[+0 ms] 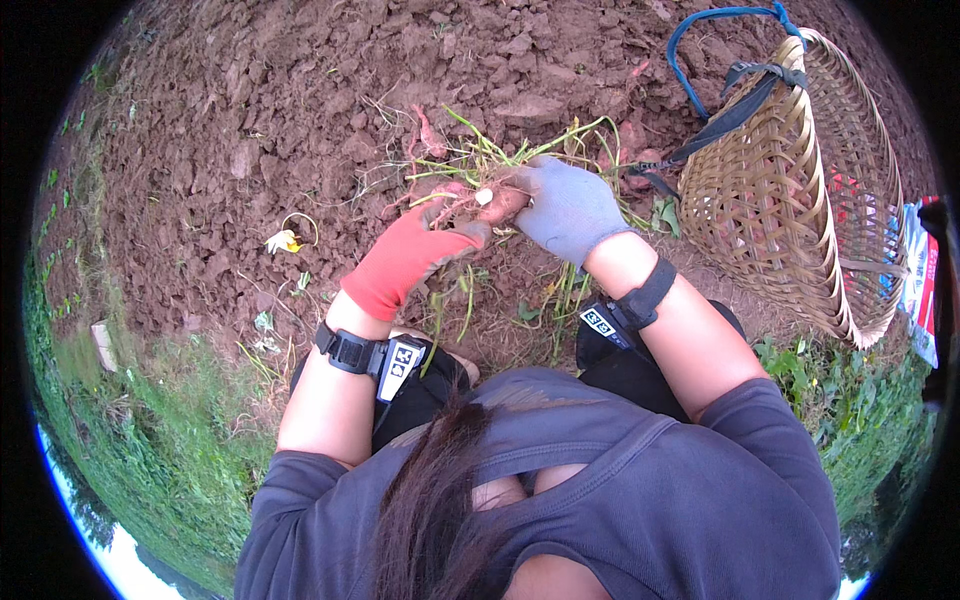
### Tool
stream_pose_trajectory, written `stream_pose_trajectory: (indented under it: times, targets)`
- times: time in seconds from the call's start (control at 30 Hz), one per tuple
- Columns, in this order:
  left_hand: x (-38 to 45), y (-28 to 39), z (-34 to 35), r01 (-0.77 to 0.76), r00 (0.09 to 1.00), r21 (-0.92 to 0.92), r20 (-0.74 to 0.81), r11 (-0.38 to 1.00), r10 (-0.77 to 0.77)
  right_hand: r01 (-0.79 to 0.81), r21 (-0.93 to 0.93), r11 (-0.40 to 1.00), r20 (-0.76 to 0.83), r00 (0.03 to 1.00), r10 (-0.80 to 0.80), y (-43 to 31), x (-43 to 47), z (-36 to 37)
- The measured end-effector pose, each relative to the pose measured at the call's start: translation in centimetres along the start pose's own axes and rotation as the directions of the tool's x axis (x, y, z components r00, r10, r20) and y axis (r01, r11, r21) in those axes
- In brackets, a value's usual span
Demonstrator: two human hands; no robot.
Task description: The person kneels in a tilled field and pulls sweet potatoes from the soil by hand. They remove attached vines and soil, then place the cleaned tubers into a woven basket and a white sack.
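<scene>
My right hand (570,210), in a grey-blue knit glove, grips a reddish sweet potato (504,204) on a clump of roots and cut green vine stems (480,161). A small white spot, apparently a cut or broken face, shows on the clump. My left hand (409,255) wears a red glove with dark, soiled fingertips. Its thumb and fingers close about the left side of the same clump, where a pinker root shows. Just beyond lies a thin pink sweet potato (430,135) on the soil. Several more reddish tubers (632,139) rest right of the stems, partly covered.
A woven bamboo basket (750,172) with dark straps and a blue cord (679,56) leans at the right. Behind it is a printed plastic bag (921,277). Loose clods of brown soil (225,135) spread ahead. A wilted yellow flower (283,241) lies to the left.
</scene>
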State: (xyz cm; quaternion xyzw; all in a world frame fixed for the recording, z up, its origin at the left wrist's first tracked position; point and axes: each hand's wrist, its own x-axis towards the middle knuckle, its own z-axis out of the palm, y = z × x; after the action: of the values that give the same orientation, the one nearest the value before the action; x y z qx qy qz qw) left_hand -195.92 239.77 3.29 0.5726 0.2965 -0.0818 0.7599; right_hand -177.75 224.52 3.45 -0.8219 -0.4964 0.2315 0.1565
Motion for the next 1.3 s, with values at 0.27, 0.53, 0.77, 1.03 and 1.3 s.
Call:
stream_pose_trajectory:
  times: [0.27, 0.53, 0.77, 1.03, 1.3]
  targets:
    - [-0.7, 0.5, -0.1, -0.172, 0.984, 0.028, -0.05, 0.985, 0.173, 0.072, 0.466, 0.882, -0.528, 0.822, 0.212, 1.3, 1.8, -0.7]
    - [-1.0, 0.3, 0.9, -0.414, 0.902, 0.479, 0.099, 0.774, 0.421, -0.168, 0.882, 0.439, 0.184, 0.983, 0.007, -1.5, 0.8, -0.8]
    - [-1.4, 0.5, 1.9, -0.009, 0.999, -0.669, 0.025, 0.743, 0.035, -0.086, 0.62, 0.779, 0.052, 0.996, 0.068, -1.3, 1.0, -0.6]
    - [-0.8, 0.9, 1.1, 0.072, 0.964, -0.824, 0.201, 0.562, 0.172, -0.056, 0.989, 0.134, 0.057, 0.998, -0.006, 0.6, 1.2, -0.6]
    - [-0.6, -1.2, 0.9, 0.056, 0.998, -0.248, -0.005, 0.967, -0.059, -0.233, 0.688, 0.687, 0.17, 0.972, 0.16, 0.7, 2.2, -1.4]
